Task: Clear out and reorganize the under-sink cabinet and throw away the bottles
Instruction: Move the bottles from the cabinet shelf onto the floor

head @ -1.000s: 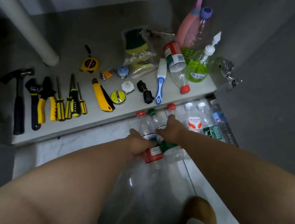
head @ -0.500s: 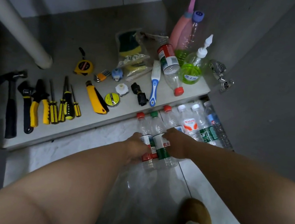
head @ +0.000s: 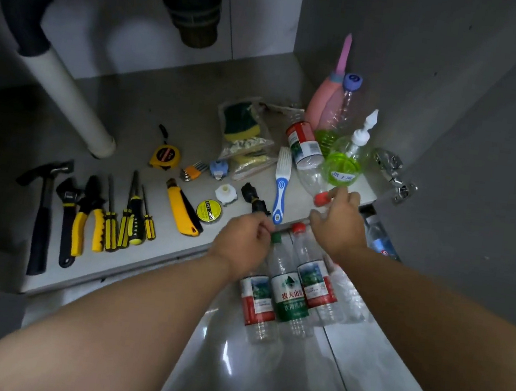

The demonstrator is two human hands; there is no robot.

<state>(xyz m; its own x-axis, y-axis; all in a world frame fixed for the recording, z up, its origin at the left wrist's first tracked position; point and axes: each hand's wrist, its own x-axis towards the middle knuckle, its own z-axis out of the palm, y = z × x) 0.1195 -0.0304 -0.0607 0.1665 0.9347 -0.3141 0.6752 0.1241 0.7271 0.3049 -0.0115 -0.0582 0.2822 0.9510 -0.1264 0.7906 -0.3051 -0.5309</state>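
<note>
Three labelled empty plastic bottles lie side by side on the tiled floor before the cabinet: a red-labelled bottle (head: 257, 299), a green-labelled bottle (head: 288, 296) and a second red-labelled bottle (head: 315, 283), with crumpled clear bottles (head: 349, 299) beside them. My left hand (head: 241, 242) is curled over the top of the leftmost bottle, hiding its cap, right beside the green cap. My right hand (head: 339, 221) reaches over the cabinet edge, fingers spread at the red cap of a bottle lying on the cabinet floor (head: 305, 146).
On the cabinet floor (head: 137, 106) lie a hammer (head: 42, 217), pliers (head: 85, 216), screwdrivers, a yellow utility knife (head: 183, 212), a tape measure (head: 164, 154), a blue brush (head: 280, 185) and bagged sponges (head: 242, 125). A green soap dispenser (head: 343, 163) and a pink bottle (head: 323, 106) stand at the right wall. A white drain pipe (head: 70, 97) slants down at the left.
Both hands have left the bottle bodies and moved forward. The left now sits at the bottle tops; the right has lifted to the red cap on the cabinet edge. The view has tilted up.
</note>
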